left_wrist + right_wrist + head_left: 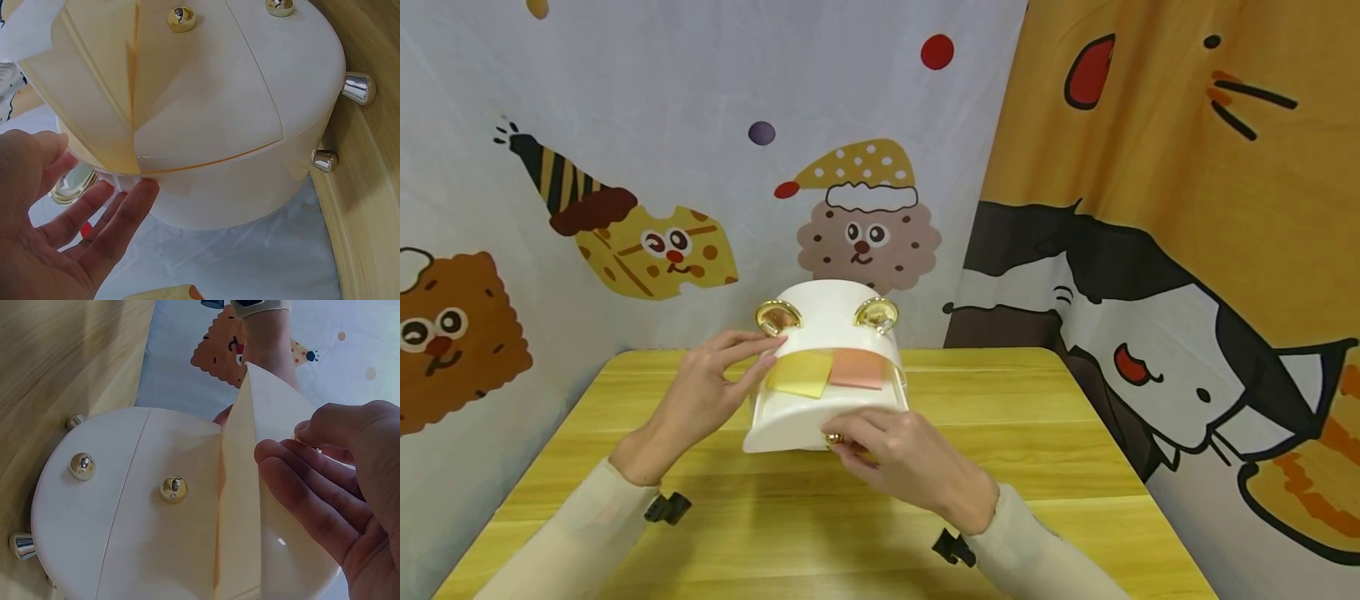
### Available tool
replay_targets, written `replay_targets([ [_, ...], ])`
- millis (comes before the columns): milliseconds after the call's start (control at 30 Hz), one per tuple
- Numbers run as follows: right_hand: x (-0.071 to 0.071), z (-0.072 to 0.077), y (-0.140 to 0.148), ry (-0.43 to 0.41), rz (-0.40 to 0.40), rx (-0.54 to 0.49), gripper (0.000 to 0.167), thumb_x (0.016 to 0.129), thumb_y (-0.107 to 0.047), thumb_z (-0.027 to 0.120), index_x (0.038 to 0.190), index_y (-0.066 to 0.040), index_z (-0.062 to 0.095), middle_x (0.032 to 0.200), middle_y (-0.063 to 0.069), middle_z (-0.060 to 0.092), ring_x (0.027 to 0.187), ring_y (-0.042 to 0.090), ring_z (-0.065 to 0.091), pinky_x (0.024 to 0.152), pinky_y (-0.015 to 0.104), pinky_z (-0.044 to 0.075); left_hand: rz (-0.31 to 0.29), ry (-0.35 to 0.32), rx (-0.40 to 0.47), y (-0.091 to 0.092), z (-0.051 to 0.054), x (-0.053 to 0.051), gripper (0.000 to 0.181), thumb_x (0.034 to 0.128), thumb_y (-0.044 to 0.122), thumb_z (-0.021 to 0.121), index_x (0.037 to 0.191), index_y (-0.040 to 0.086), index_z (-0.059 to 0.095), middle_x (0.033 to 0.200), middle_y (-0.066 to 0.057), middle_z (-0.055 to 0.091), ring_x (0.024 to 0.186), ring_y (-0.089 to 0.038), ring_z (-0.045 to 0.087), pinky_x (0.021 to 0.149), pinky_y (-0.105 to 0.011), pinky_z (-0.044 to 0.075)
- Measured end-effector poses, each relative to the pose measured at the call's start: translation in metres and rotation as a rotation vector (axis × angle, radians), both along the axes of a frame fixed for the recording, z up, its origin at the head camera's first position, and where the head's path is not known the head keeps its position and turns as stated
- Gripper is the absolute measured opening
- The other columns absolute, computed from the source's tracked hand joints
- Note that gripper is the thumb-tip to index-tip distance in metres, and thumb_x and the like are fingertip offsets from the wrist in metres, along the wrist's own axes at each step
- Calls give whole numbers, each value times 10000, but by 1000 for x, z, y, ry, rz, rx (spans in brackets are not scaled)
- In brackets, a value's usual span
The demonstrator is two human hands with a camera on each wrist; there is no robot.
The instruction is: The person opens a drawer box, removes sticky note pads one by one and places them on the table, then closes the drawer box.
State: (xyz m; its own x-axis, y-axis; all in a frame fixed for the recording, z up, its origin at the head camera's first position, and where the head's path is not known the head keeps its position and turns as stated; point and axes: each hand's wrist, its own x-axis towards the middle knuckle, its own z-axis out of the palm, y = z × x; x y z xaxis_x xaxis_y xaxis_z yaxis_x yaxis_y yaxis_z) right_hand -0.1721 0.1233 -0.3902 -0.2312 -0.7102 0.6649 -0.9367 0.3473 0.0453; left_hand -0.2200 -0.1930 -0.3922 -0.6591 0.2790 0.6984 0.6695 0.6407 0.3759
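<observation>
A white rounded cabinet (835, 310) with two gold ears stands on the table, its top drawer (786, 432) pulled out and tilted. Inside lie a yellow paper (803, 373) and a pink-orange paper (857, 369), side by side. My right hand (910, 458) pinches the gold knob (833, 438) on the drawer front; in the right wrist view, the fingers of that hand (350, 481) mostly hide the knob. At the cabinet's left side, my left hand (703, 387) rests its fingertips near the opening. The left wrist view shows this hand (69, 231) with fingers loosely bent against the white edge.
The light wooden table (737, 542) extends in front and on both sides. Behind it hangs a cartoon-print curtain (700, 75). Lower on the cabinet are more gold knobs, one (174, 489) below the raised drawer, and shiny metallic feet, one (358, 87) beside the wood.
</observation>
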Motion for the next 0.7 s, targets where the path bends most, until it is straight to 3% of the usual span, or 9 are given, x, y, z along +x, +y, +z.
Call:
replay_targets([
  [700, 11, 2, 2, -11, 51, 13, 289, 959, -40, 946, 1210, -100, 817, 1115, -48, 864, 843, -15, 741, 778, 11, 541, 12, -6, -8, -1, -5, -3, 350, 1071, 72, 848, 1412, 149, 860, 1267, -137, 837, 923, -271, 835, 649, -235, 621],
])
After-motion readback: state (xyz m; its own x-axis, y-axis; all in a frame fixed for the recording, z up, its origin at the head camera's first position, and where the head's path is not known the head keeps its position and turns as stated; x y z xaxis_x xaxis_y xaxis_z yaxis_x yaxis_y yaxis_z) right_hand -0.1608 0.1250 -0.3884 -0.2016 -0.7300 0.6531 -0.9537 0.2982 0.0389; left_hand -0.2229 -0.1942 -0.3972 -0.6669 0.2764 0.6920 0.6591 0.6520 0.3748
